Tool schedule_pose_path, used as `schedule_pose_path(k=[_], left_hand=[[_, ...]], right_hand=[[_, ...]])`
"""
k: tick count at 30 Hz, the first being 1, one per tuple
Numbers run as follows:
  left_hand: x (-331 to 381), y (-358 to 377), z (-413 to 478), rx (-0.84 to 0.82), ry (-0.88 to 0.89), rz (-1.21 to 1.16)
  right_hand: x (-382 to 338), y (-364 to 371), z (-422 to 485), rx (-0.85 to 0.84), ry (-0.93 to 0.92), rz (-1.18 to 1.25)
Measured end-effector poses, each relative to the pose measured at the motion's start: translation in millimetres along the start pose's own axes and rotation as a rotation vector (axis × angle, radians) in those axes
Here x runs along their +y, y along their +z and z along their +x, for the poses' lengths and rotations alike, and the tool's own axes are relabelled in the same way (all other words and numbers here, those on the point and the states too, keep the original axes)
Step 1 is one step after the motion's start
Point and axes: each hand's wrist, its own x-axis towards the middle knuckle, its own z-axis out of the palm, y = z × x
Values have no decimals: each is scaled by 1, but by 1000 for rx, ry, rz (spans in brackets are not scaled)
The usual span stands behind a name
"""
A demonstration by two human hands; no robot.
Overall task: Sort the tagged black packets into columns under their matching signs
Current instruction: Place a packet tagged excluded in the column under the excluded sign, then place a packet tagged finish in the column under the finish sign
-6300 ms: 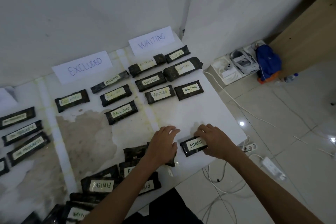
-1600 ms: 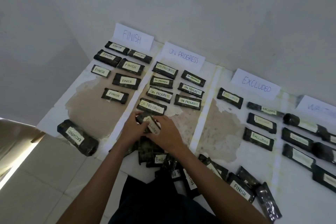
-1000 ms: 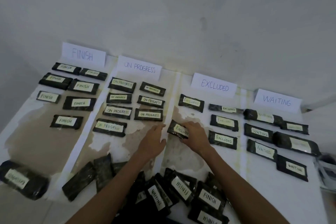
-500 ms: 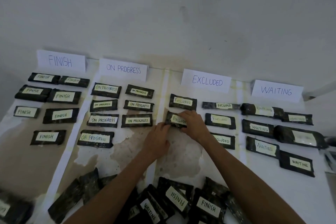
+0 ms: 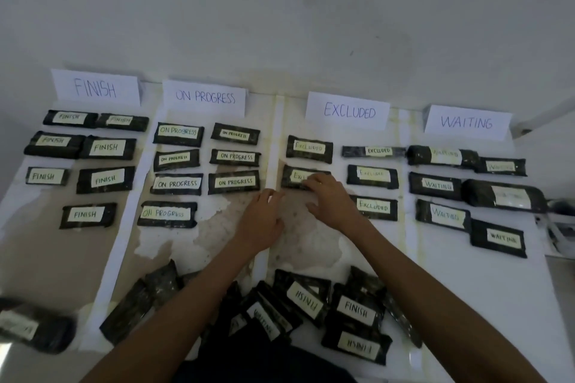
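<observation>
Four paper signs stand along the wall: FINISH (image 5: pixel 95 88), ON PROGRESS (image 5: pixel 204 97), EXCLUDED (image 5: pixel 348 111), WAITING (image 5: pixel 466 122). Tagged black packets lie in columns below each. An EXCLUDED packet (image 5: pixel 294 178) lies flat in the left row under the EXCLUDED sign, second from the wall. My right hand (image 5: pixel 331 200) rests its fingertips on that packet's right half, with the thumb off it on the table. Just below the packet's left corner, my left hand (image 5: pixel 263 221) lies flat with relaxed fingers and holds nothing.
A loose heap of unsorted packets (image 5: pixel 354 311) tagged FINISH and WAITING lies at the table's (image 5: pixel 485 305) near edge between my arms. One fat packet (image 5: pixel 34 325) sits at the near left corner. Grey gear pokes in at the right edge (image 5: pixel 560 227).
The EXCLUDED packet has settled flat below the first one in its column. My right thumb has come off it; my left hand has drawn back slightly.
</observation>
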Motion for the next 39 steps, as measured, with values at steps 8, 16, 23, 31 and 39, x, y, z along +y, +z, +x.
schedule_pose_path(k=[8,16,23,31,39], left_hand=[[6,12,-79,-68,76,-38],[10,31,-113,-126,58,-56],[19,18,-121,-84,-39,-238],[20,-1,-127,-37,-112,-402],[21,-7,-124,16,-57,-248]], right_hand=[[-44,29,-110,-188,27,162],[-59,61,-142,-314,144,12],[-71,36,-137,-260,322,338],[-76,10,-129,-65,604,938],[-94,14,-120,-31,646,1124]])
